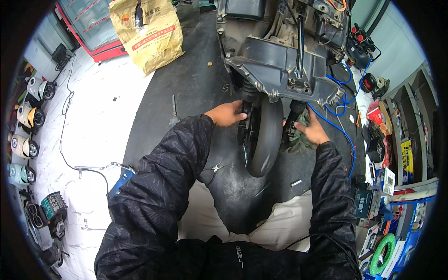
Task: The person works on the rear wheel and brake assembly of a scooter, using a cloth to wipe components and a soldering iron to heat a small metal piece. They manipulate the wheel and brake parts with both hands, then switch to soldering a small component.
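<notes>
A partly stripped scooter (266, 67) stands in front of me, its front tyre (269, 140) pointing toward me between my knees. My left hand (226, 114) is closed round the left fork leg (248, 95), thumb on the near side and fingertips partly hidden. On the other side of the wheel, my right hand (313, 129) grips the right fork leg (294, 112), its thumb toward the leg and some fingers out of sight behind. Beside the right hand, a crumpled greenish cloth-like thing (301, 141) lies on the dark mat.
Pliers (216, 167), a dark rod-like tool (174, 109) and a small white cylinder (296, 183) lie on the dark mat (158, 126). A yellow paper sack (154, 46) stands far left. Blue hose (345, 133) curls along the right, near cluttered shelves (408, 161).
</notes>
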Demonstrator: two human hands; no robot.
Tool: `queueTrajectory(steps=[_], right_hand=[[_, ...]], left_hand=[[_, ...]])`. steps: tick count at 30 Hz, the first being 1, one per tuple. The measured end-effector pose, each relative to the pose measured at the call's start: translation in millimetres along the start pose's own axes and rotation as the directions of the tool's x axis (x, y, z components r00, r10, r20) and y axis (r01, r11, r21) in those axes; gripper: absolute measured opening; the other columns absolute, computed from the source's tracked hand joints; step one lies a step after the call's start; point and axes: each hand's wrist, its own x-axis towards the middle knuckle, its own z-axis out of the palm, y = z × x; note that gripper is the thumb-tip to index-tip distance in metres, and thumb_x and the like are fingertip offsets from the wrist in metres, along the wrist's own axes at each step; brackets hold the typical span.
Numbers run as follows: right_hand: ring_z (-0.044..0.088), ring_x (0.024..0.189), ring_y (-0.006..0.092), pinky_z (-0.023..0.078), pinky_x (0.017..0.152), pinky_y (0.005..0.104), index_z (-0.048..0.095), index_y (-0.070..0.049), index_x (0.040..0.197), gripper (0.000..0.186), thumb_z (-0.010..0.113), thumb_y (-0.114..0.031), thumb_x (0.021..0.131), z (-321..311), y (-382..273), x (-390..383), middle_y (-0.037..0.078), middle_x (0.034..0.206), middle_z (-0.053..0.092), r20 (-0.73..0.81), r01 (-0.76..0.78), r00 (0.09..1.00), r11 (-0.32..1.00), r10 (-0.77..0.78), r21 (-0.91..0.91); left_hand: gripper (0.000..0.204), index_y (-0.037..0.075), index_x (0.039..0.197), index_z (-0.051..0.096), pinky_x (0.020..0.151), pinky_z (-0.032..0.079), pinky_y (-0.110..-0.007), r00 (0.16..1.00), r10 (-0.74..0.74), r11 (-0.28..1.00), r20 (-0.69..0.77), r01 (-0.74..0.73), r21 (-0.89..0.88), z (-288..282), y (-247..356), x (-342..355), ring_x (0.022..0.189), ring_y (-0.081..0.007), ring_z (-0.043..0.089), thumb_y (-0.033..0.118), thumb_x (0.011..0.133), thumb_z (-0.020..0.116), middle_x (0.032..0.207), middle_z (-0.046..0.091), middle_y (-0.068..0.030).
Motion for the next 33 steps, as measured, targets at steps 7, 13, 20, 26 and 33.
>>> queueTrajectory(steps=[7, 13, 20, 26, 33], right_hand=[[0.042, 0.154, 0.0396, 0.030, 0.126, 0.0423, 0.020, 0.006, 0.167, 0.126, 0.079, -0.069, 0.084, 5, -49, -10, 0.032, 0.159, 0.047, 0.144, -0.191, 0.974, 0.976, 0.175, 0.105], [0.040, 0.154, 0.0415, 0.032, 0.126, 0.0430, 0.026, 0.008, 0.163, 0.126, 0.082, -0.069, 0.082, 3, -74, -20, 0.032, 0.160, 0.045, 0.125, -0.095, 0.988, 0.995, 0.091, 0.026], [0.036, 0.156, 0.0429, 0.031, 0.127, 0.0439, 0.023, 0.005, 0.166, 0.127, 0.079, -0.073, 0.082, 8, -68, -16, 0.033, 0.164, 0.039, 0.162, -0.167, 0.971, 0.984, 0.175, -0.062], [0.043, 0.152, 0.0450, 0.035, 0.124, 0.0443, 0.028, 0.008, 0.163, 0.123, 0.079, -0.070, 0.083, 5, -65, -16, 0.036, 0.159, 0.045, 0.216, -0.176, 0.957, 0.979, 0.194, -0.099], [0.044, 0.150, 0.0452, 0.038, 0.122, 0.0450, 0.032, 0.011, 0.161, 0.121, 0.082, -0.066, 0.081, 2, -62, -13, 0.038, 0.157, 0.046, 0.238, -0.160, 0.954, 0.980, 0.184, -0.118]], left_hand=[[0.077, -0.003, 0.160, 0.038, 0.103, 0.052, -0.042, 0.999, -0.017, 1.000, 0.032, 0.018, -0.003, -2, -6, 4, 0.120, -0.0360, 0.070, 0.046, 0.105, 0.063, 0.129, 0.073, -0.0228], [0.082, -0.001, 0.163, 0.036, 0.108, 0.050, -0.042, 0.993, -0.076, 0.995, 0.090, 0.081, -0.058, -3, -19, 12, 0.128, -0.0360, 0.067, 0.051, 0.105, 0.061, 0.134, 0.071, -0.0240], [0.086, 0.000, 0.164, 0.037, 0.104, 0.051, -0.036, 0.997, -0.043, 0.998, 0.064, 0.045, -0.040, -2, -29, 19, 0.120, -0.0301, 0.068, 0.055, 0.105, 0.063, 0.136, 0.069, -0.0249], [0.086, 0.001, 0.164, 0.039, 0.104, 0.052, -0.037, 0.998, -0.049, 0.999, 0.049, 0.047, 0.027, -2, -29, 17, 0.121, -0.0308, 0.069, 0.056, 0.104, 0.064, 0.135, 0.070, -0.0243], [0.074, 0.002, 0.154, 0.054, 0.101, 0.053, -0.041, 0.999, -0.045, 0.998, -0.002, 0.045, 0.036, 1, -22, 13, 0.114, -0.0344, 0.072, 0.056, 0.105, 0.062, 0.127, 0.074, -0.0237]])
